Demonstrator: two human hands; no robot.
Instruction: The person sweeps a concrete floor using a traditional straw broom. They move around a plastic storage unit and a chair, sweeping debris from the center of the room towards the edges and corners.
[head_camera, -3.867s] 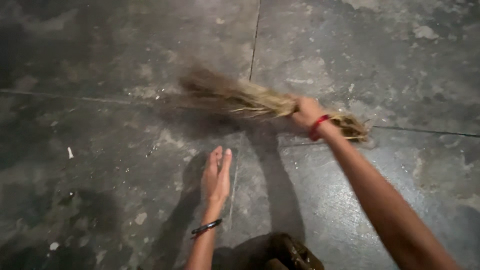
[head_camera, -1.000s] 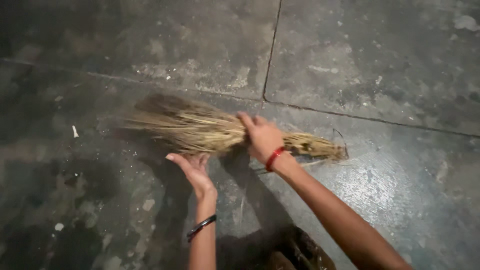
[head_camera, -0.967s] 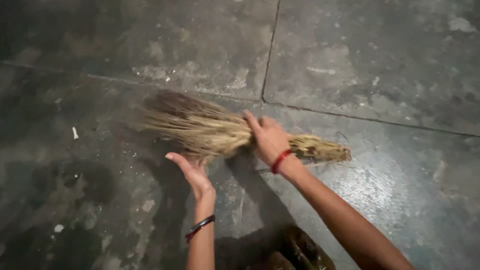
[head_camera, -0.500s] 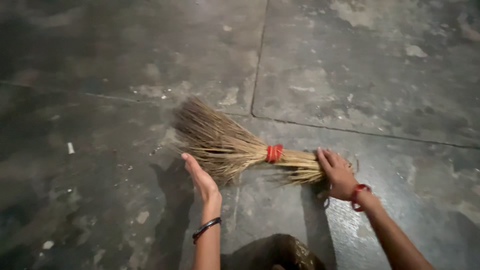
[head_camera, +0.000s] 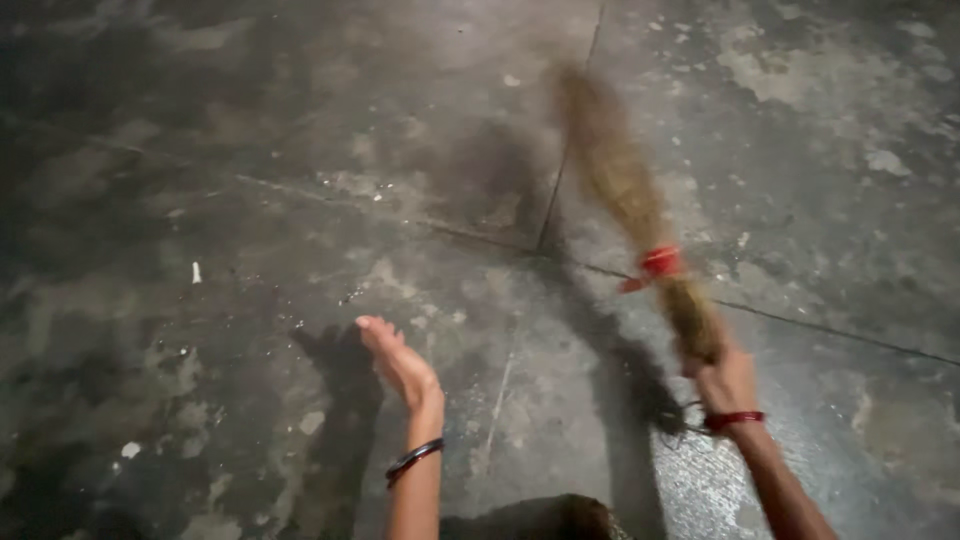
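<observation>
Now the right hand (head_camera: 727, 380) sits at about four o'clock in the head view, its fingers wrapped tight around the butt end of a short hand broom of tan dried grass stalks (head_camera: 632, 200). A red thread band (head_camera: 735, 420) circles that wrist. From the fist the broom rises toward twelve o'clock, leaning a little to the left, so its brush end lies near the top edge of the view at about one o'clock. Its bristles are blurred, so how far they spread cannot be told. A red tie (head_camera: 657, 263) binds the stalks together roughly a third of the way up from the fist. Whether the brush tip touches the ground cannot be told.

At about six o'clock, the left hand (head_camera: 400, 362) is empty and held edge-on, fingers straight and pressed together, pointing toward eleven o'clock. It hangs just above the floor and well apart from the broom. A dark bangle (head_camera: 413, 460) rings that wrist.

Underneath lies a grey, stained concrete floor (head_camera: 250, 130) with thin joint lines (head_camera: 480, 238) running across it and meeting near the centre. Both arms and the broom cast dark shadows on it. A small white scrap (head_camera: 196, 272) lies at nine o'clock, with pale flecks near it. At the bottom edge, a dark brownish shape (head_camera: 560, 515) shows between the forearms; what it is cannot be told.
</observation>
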